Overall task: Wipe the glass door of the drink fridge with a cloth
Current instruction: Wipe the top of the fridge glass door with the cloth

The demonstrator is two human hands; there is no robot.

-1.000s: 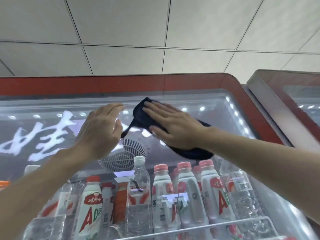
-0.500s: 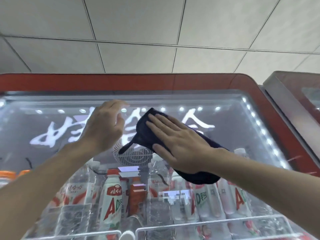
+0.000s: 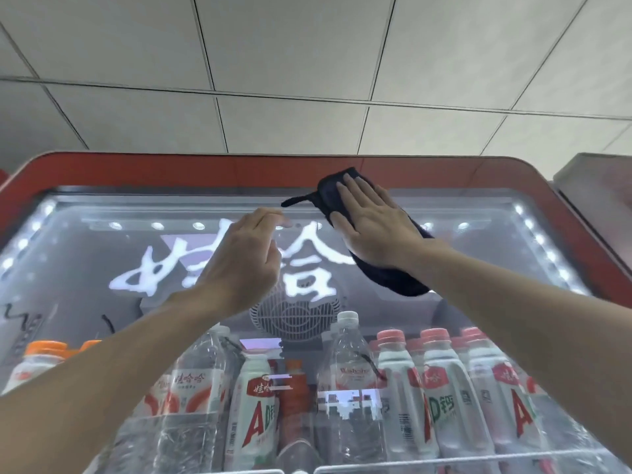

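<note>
A dark navy cloth (image 3: 390, 275) lies flat on the glass door (image 3: 85, 268) of a red-framed drink fridge (image 3: 171, 169), near the door's top edge. My right hand (image 3: 372, 230) presses on it with fingers spread, and the cloth's upper end reaches onto the red frame. A thin tail of cloth sticks out to the left. My left hand (image 3: 242, 261) rests against the glass just left of the cloth, fingers loosely curled, holding nothing. White lit lettering shows through the glass behind both hands.
Behind the glass stand several bottles (image 3: 441, 388) on a wire shelf (image 3: 444, 463), with a round fan grille (image 3: 294, 316) above them. LED strips run along the door's edges. A second fridge's corner (image 3: 595, 186) is at the right. Ceiling tiles fill the top.
My right hand has slid the cloth up the glass to the top edge of the door. My left hand stays against the glass to its left. The view has shifted.
</note>
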